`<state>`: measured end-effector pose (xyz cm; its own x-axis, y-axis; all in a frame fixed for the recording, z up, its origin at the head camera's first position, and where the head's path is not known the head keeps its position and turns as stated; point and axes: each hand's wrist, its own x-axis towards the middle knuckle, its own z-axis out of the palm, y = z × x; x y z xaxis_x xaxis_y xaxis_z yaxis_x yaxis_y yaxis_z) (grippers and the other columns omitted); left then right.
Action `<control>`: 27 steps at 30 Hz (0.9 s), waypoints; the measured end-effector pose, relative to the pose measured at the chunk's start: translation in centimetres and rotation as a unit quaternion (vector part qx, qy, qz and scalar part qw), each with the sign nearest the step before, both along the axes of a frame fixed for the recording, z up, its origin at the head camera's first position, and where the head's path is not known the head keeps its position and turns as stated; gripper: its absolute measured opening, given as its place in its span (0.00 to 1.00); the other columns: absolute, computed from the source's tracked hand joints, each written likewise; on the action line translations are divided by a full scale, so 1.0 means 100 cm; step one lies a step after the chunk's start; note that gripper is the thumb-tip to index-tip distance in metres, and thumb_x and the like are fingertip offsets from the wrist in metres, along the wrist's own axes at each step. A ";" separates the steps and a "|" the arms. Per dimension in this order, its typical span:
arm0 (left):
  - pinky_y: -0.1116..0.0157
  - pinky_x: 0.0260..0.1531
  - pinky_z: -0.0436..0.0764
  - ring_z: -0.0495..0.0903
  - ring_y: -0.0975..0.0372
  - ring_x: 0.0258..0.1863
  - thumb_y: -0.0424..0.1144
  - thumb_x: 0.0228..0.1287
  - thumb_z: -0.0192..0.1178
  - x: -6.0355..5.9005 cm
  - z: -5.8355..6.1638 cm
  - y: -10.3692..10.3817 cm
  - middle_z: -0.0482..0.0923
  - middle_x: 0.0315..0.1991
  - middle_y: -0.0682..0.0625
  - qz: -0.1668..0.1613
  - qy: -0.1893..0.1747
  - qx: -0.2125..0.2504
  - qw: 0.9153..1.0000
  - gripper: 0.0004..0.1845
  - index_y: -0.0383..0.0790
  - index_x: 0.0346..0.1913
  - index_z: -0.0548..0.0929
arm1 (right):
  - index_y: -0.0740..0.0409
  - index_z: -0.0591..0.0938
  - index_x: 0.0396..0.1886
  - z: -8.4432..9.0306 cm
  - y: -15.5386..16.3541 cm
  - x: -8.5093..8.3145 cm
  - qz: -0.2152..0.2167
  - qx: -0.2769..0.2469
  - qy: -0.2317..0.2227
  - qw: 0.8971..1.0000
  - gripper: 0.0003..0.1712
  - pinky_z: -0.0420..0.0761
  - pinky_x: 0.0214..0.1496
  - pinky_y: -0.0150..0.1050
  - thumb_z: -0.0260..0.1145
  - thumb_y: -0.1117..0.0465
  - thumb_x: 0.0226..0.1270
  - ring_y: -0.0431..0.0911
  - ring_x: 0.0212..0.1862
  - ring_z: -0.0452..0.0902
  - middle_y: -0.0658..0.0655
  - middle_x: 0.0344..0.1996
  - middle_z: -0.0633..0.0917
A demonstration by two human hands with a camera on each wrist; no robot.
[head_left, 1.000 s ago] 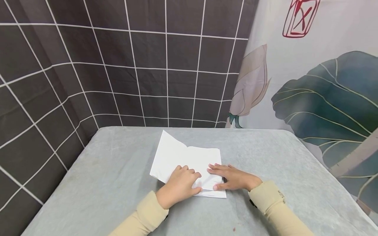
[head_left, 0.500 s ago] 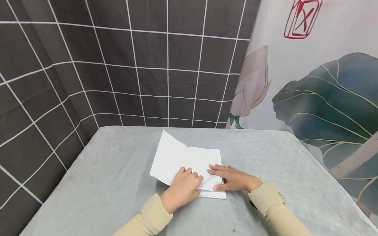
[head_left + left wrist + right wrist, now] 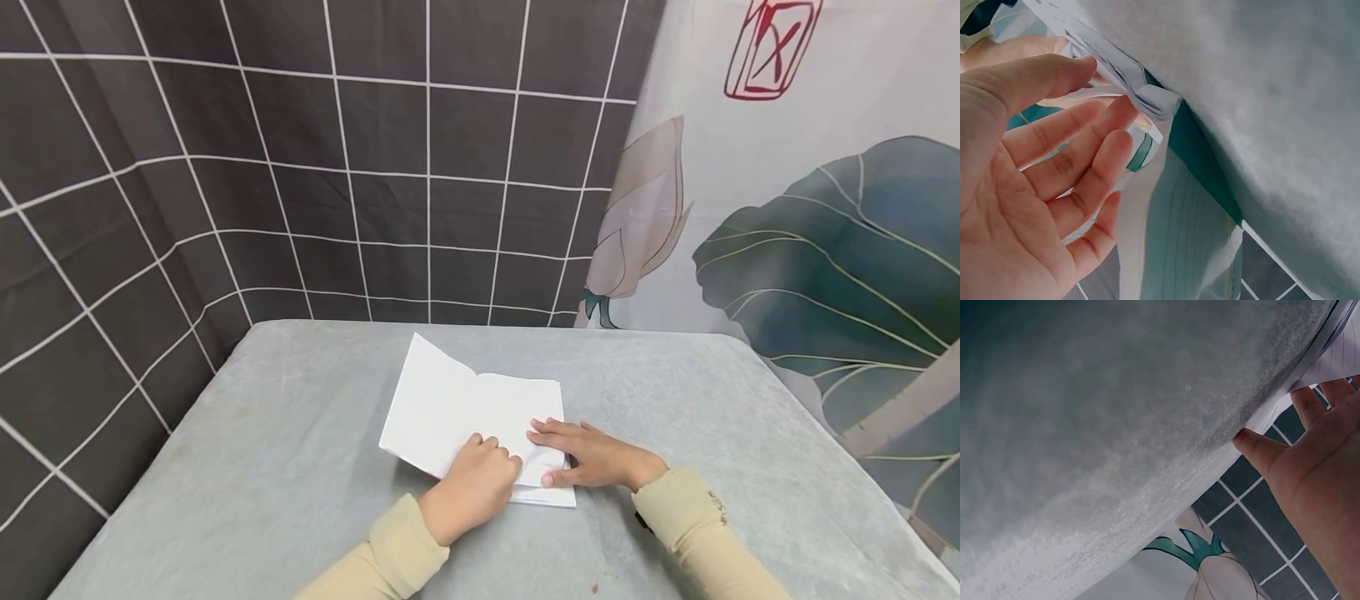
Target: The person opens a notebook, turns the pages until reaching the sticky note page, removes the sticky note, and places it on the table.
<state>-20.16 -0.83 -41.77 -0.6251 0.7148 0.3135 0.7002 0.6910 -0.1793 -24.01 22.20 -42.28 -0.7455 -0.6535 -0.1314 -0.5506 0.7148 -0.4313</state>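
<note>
An open notebook (image 3: 442, 400) with white pages lies on the grey-covered table, its left leaves tilted up off the surface. Faint ruled lines and a teal cover (image 3: 1200, 165) show in the left wrist view. My left hand (image 3: 480, 479) rests on the near part of the pages; in its wrist view the fingers (image 3: 1060, 165) bend loosely, tips touching the paper, thumb apart from them. Fingers spread, my right hand (image 3: 596, 457) presses on the right page near its outer edge. The ends of some right fingers are hidden in the right wrist view.
The grey cloth-covered table (image 3: 285, 467) extends around the notebook on all sides. Behind it hangs a dark curtain (image 3: 382, 208) with a white grid. A pale curtain (image 3: 757, 167) with a printed flower bud and large leaf hangs at right.
My left hand has slid a little to the right and toward me across the pages, its fingers looking more bent. The right hand and the notebook stay nearly in place.
</note>
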 end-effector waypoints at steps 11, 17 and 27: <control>0.67 0.26 0.66 0.76 0.63 0.23 0.39 0.48 0.67 0.003 -0.002 0.005 0.81 0.21 0.54 -0.007 0.031 0.000 0.999 0.02 0.48 0.24 0.84 | 0.55 0.66 0.71 -0.001 0.001 0.000 -0.004 -0.001 -0.007 1.000 0.43 0.52 0.66 0.70 0.62 0.39 0.62 0.61 0.73 0.54 0.59 0.73 0.63; 0.67 0.26 0.67 0.76 0.63 0.23 0.38 0.50 0.66 0.003 -0.002 0.006 0.82 0.21 0.54 -0.002 0.029 0.001 1.000 0.02 0.48 0.24 0.84 | 0.55 0.65 0.71 -0.001 0.001 0.000 -0.007 -0.003 -0.011 1.000 0.44 0.51 0.65 0.71 0.63 0.38 0.61 0.61 0.74 0.53 0.58 0.73 0.62; 0.67 0.25 0.69 0.78 0.63 0.24 0.39 0.56 0.65 -0.003 -0.004 0.005 0.83 0.23 0.54 0.012 -0.005 0.009 1.000 0.02 0.47 0.28 0.86 | 0.53 0.64 0.72 0.000 -0.001 0.001 -0.016 0.003 -0.014 1.000 0.45 0.50 0.66 0.71 0.62 0.36 0.60 0.59 0.75 0.52 0.57 0.74 0.60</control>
<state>-20.51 -0.32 -42.21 -0.6444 0.6942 0.3208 0.6857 0.7102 -0.1594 -23.89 22.09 -42.28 -0.7619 -0.6284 -0.1568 -0.5146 0.7344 -0.4425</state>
